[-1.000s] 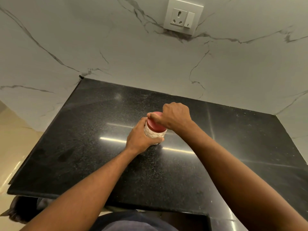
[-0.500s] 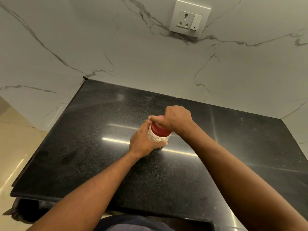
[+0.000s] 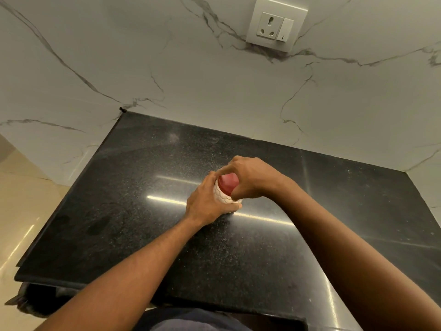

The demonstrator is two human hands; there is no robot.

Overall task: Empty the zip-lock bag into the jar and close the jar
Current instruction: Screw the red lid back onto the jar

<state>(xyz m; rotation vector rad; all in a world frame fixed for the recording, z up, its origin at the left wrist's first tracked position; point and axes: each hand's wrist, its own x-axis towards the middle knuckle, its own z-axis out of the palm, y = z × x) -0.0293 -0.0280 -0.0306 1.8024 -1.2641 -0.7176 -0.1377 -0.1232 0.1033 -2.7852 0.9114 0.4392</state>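
A small clear jar (image 3: 223,198) with a patterned wall stands upright in the middle of the black granite counter (image 3: 143,211). A red lid (image 3: 228,182) sits on top of it. My left hand (image 3: 207,204) wraps around the jar's body from the left. My right hand (image 3: 250,176) curls over the lid from the right, fingers and thumb on its rim. Most of the jar is hidden by both hands. No zip-lock bag is in view.
A marble wall rises behind and to the left of the counter, with a white socket and switch plate (image 3: 276,25) high on it. The counter's front edge (image 3: 143,299) is near my body; beige floor (image 3: 21,211) lies to the left.
My right hand has turned on the red lid, so more of the lid's top shows between its fingers. The left hand keeps its hold on the jar. The camera has tilted slightly.
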